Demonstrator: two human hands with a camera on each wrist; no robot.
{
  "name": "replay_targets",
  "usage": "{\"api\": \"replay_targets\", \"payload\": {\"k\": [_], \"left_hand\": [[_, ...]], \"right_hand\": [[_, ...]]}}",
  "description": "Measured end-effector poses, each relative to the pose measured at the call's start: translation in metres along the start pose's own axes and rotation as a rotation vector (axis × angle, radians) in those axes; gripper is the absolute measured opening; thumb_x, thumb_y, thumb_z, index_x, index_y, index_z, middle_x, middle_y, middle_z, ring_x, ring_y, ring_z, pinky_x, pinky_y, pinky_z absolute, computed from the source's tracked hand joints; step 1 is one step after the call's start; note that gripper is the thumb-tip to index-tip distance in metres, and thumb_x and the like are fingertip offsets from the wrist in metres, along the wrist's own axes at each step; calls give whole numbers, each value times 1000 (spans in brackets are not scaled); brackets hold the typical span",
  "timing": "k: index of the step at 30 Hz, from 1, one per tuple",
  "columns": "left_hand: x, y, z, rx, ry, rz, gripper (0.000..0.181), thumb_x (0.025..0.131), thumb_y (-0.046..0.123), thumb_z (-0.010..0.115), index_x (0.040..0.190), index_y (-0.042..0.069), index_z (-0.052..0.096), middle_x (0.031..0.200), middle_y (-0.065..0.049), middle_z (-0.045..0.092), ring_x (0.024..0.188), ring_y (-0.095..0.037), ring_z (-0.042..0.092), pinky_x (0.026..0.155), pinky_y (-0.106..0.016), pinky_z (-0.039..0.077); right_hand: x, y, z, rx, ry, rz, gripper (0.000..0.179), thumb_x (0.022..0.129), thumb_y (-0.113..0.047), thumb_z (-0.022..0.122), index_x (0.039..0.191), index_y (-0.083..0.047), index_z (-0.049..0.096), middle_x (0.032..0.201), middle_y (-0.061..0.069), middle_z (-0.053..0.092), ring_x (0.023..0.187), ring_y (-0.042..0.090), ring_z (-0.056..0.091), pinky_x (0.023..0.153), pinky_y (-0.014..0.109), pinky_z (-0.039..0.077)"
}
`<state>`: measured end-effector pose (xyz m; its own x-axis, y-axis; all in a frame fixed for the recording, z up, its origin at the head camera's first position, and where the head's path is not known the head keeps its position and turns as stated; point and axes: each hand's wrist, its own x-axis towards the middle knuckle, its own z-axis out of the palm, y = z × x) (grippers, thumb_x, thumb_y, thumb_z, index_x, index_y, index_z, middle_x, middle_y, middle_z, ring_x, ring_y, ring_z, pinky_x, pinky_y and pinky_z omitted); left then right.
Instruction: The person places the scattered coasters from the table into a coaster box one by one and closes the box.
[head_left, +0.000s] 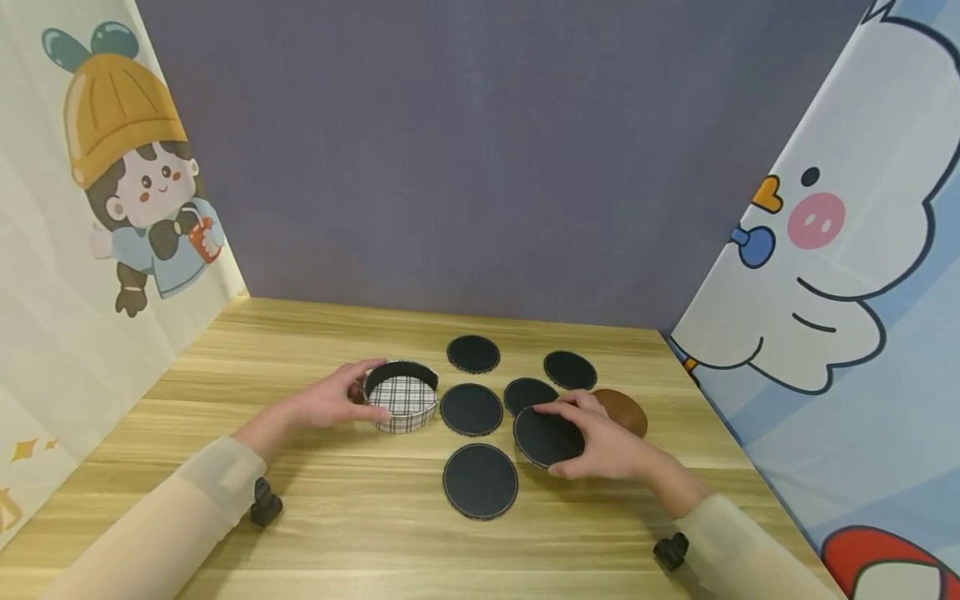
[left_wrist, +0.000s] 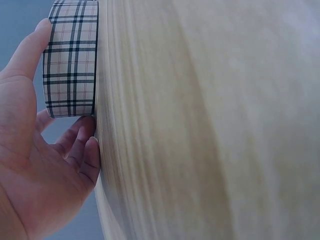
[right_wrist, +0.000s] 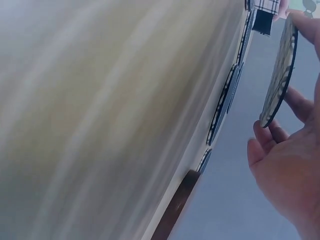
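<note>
Black coaster, right of lower centre, is off the table, rim pinched by the right hand, leaving most of its face uncovered. Plaid holder, left of centre, is gripped round its wall by the left hand, apparently for steadiness. Loose coasters lie flat at centre. Surface: wood-grain table; grey panel behind, cartoon-printed sheets either side.

Back panel: grey-violet, 12 o'clock
Left sheet: cream; printed figure, yellow hat, 10 o'clock
Right sheet: pale blue; white bird, 2 o'clock
Bench: wood-grain, 6 o'clock
</note>
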<state>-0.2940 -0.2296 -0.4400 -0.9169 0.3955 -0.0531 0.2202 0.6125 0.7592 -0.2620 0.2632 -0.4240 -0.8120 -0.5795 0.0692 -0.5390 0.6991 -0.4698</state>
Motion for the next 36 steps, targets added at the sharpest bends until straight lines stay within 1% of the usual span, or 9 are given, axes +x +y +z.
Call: {"api": "replay_targets", "payload": {"k": [4, 8, 13, 16, 21, 24, 30, 36], "left_hand": [[0, 0, 0, -4, 1, 3, 115, 89, 44, 92, 175, 11, 24, 143, -28, 49, 119, -33, 62, 95, -45, 59], [0, -1, 1, -2, 3, 0, 115, 89, 44, 93, 175, 12, 24, 143, -28, 49, 119, -33, 62, 95, -46, 60], [0, -1, 0, 12, 6, -1, 115, 89, 45, 92, 175, 11, 24, 144, -28, 49, 120, -34, 62, 97, -47, 59], [0, -1, 0, 14, 6, -1, 115, 89, 46, 92, 175, 12, 24, 144, -28, 49, 121, -34, 62, 97, -48, 59], [-1, 0, 1, 25, 7, -3, 114, 89, 46, 92, 175, 12, 24, 143, -27, 49, 120, -33, 61, 99, -49, 58], [-1, 1, 1, 30, 7, -2, 114, 90, 46, 92, 175, 11, 24, 143, -27, 49, 120, -33, 61, 99, -48, 58], [-1, 1, 1, 20, 2, 1, 114, 90, 45, 91, 175, 11, 24, 144, -27, 48, 120, -33, 61, 97, -46, 58], [-2, 1, 1, 17, 3, -2, 114, 90, 46, 92, 175, 12, 25, 145, -27, 48, 122, -34, 60, 100, -50, 58]], "right_hand": [[9, -4, 2, 23, -13, -12, 88, 80, -46, 94, 159, -41, 56, 152, 2, 46, 140, 29, 40, 107, 54, 43], [20, -9, 5, 37, -16, -30, 86, 81, -49, 92, 159, -39, 56, 150, 1, 47, 140, 29, 40, 107, 56, 41], [32, -14, 9, 66, -20, -39, 86, 81, -45, 93, 159, -39, 56, 151, 1, 46, 138, 27, 39, 108, 53, 41], [39, -18, 11, 80, -25, -35, 86, 82, -44, 93, 159, -38, 56, 153, 2, 46, 138, 27, 38, 107, 52, 42], [51, -22, 12, 73, -21, -44, 86, 83, -45, 93, 160, -37, 55, 158, 6, 43, 143, 32, 38, 109, 56, 42], [58, -27, 11, 82, -18, -53, 86, 84, -46, 93, 161, -36, 55, 158, 7, 43, 144, 34, 38, 111, 58, 41], [72, -34, 13, 91, -14, -37, 86, 84, -49, 92, 161, -38, 55, 157, 6, 43, 141, 32, 40, 109, 55, 40], [87, -40, 17, 87, -4, -37, 86, 83, -48, 92, 161, -36, 56, 159, 8, 43, 141, 31, 42, 111, 54, 44]]}}
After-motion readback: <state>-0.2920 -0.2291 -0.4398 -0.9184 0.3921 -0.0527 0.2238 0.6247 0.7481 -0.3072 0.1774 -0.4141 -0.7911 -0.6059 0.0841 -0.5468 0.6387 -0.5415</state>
